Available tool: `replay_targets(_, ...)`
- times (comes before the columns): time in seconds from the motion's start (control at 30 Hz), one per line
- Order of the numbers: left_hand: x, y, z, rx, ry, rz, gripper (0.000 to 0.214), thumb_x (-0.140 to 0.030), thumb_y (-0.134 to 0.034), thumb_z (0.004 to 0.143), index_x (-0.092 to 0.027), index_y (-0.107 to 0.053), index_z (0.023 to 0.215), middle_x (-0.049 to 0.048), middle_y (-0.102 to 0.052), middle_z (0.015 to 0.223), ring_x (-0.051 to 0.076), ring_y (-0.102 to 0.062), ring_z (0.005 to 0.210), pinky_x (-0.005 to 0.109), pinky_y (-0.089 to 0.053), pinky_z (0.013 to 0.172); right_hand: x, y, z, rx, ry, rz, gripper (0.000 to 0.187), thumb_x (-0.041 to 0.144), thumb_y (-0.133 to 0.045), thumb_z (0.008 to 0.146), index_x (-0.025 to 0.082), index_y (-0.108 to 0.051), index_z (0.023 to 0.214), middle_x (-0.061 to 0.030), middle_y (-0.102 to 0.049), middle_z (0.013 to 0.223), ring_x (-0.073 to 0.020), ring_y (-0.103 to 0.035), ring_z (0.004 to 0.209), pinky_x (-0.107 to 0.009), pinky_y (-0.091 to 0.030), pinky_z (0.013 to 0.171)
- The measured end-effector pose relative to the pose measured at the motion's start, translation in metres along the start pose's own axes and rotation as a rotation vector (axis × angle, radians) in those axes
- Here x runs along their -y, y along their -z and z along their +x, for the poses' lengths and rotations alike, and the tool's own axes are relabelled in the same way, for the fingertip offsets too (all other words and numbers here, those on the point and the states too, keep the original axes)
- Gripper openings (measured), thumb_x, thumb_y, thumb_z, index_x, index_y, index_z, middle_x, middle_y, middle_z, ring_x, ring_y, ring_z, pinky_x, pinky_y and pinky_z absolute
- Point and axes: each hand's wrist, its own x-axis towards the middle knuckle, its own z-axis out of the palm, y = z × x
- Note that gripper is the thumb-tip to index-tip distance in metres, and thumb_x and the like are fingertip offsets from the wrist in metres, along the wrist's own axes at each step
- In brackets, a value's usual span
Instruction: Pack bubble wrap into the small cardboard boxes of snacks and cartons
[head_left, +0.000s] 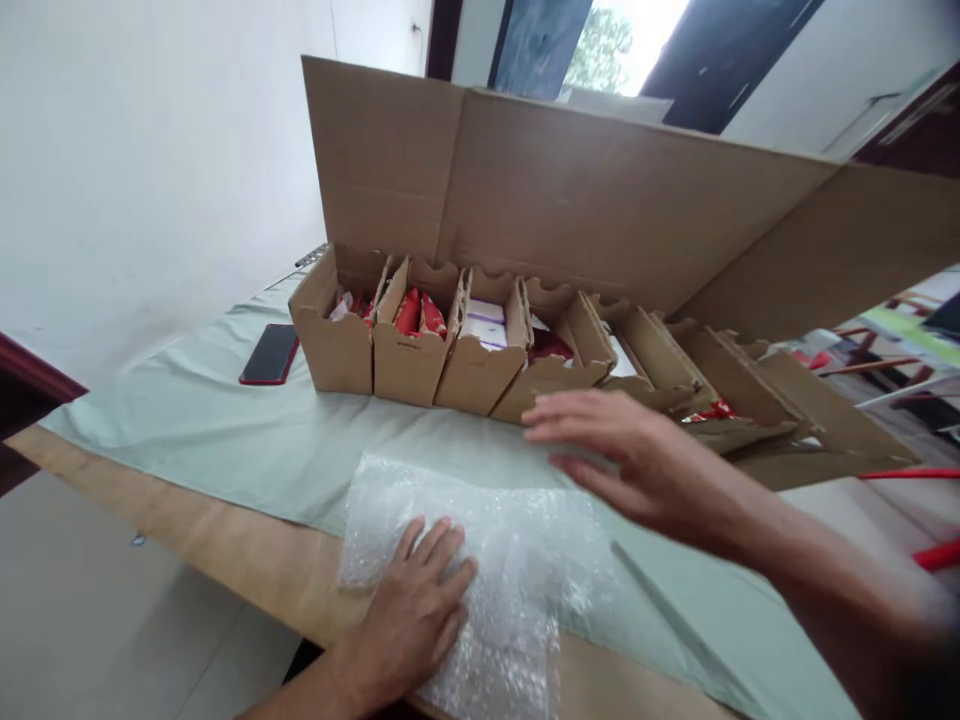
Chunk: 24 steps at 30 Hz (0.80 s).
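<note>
A clear sheet of bubble wrap [510, 560] lies spread over the cloth at the table's front edge. My left hand [420, 600] rests flat on its left part, fingers spread. Above the cloth, to the right of the sheet, my right hand [615, 445] is raised with its fingers stretched out and nothing in it. Just behind that hand stands a row of cardboard bins. The second bin [409, 365] holds red packets [420, 313], and the third bin [472, 378] holds white and purple boxes [486, 325]. My right fingers hide part of the bins' fronts.
A dark phone with a red edge [270, 355] lies left of the bins. Behind them rises a tall cardboard panel [570, 190]. A pale green cloth [225, 440] covers the table, whose bare brown edge [202, 525] shows in front. A white wall [150, 150] borders the left.
</note>
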Motion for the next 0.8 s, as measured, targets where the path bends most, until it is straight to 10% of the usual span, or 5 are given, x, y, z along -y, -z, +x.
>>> replay_targets(0.13,0.006,-0.011,-0.005,-0.073,-0.036,0.005,0.043,-0.03,-0.059,0.096,-0.024,-0.056,0.138,0.0107,-0.055,0.153,0.032,-0.043,0.147,0.057,-0.034,0.12,-0.019,0.018,0.117,-0.022,-0.089,-0.266,0.031,0.016,-0.052,0.094,0.023,-0.078,0.109,-0.0076,-0.079,0.112,-0.0249,-0.07,0.104,-0.04,-0.05,0.093)
replay_targets(0.37,0.015,-0.031,-0.001,-0.174,-0.093,0.05,0.045,-0.046,-0.059,0.096,-0.021,-0.059,0.133,0.0127,-0.06,0.146,0.033,-0.047,0.142,0.055,-0.033,0.119,-0.044,-0.046,0.263,0.507,-0.262,-0.412,0.022,0.011,-0.066,0.08,0.021,-0.081,0.092,-0.0058,-0.08,0.089,-0.0243,-0.073,0.092,-0.033,-0.048,0.08)
replay_targets(0.53,0.017,-0.034,0.0,-0.155,-0.096,0.036,0.046,-0.048,-0.059,0.095,-0.021,-0.06,0.133,0.0129,-0.061,0.146,0.034,-0.049,0.141,0.055,-0.035,0.119,-0.045,-0.064,0.266,0.485,-0.299,-0.375,0.02,0.011,-0.061,0.084,0.019,-0.079,0.084,-0.008,-0.079,0.089,-0.0237,-0.074,0.09,-0.031,-0.048,0.076)
replay_targets(0.8,0.013,-0.019,-0.005,-0.048,-0.039,-0.068,0.05,-0.036,-0.063,0.093,-0.023,-0.054,0.141,0.0132,-0.052,0.155,0.034,-0.041,0.148,0.056,-0.029,0.123,-0.024,0.022,0.192,0.063,-0.239,-0.341,0.024,0.018,-0.055,0.089,0.02,-0.079,0.088,-0.0054,-0.077,0.084,-0.0207,-0.068,0.08,-0.032,-0.042,0.073)
